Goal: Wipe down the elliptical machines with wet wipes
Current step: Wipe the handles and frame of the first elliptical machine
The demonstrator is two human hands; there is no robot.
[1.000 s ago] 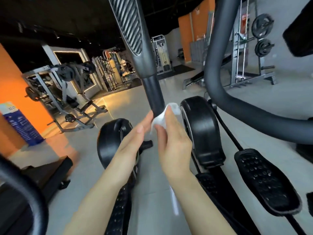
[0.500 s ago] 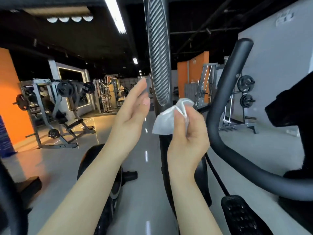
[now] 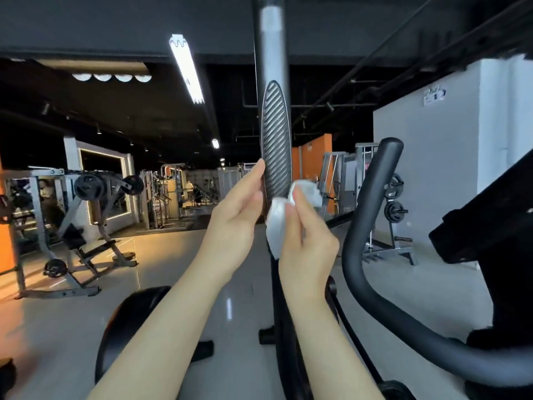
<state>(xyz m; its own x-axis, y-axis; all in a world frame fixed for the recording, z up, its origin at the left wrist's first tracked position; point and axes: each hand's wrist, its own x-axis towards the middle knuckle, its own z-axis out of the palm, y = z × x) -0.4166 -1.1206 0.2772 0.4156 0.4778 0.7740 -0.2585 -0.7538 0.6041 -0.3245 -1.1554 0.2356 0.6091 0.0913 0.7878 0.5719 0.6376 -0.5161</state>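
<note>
— What is shown at the centre of the view?

— The upright moving handlebar point(image 3: 275, 145) of an elliptical machine is seen running from 12 o'clock down to 6 o'clock, its ribbed grip panel facing the camera. A crumpled white wet wipe point(image 3: 278, 223) is pinched between the thumb and curled fingers of the right hand point(image 3: 307, 241) and is pressed against the lower end of that ribbed panel. The left hand point(image 3: 238, 212) is held spread, fingers straight, its fingertips laid against the bar's edge at 9 o'clock of the wipe.

— How is the wipe expected to handle?

— It is judged to be light, limp and damp, easily bunched and likely to slip on smooth paint, though the ribs should catch it. It is best gripped as a wad, with a clean face turned outward. The bar looks stiff but may swing on its pivot, so steadying it from the opposite side seems called for.

— What else is framed?

— A curved fixed handlebar point(image 3: 372, 226) is seen at 3 o'clock, a weight rack point(image 3: 72, 215) at 9 o'clock, and a ceiling strip light point(image 3: 186, 67) at 11 o'clock.
</note>
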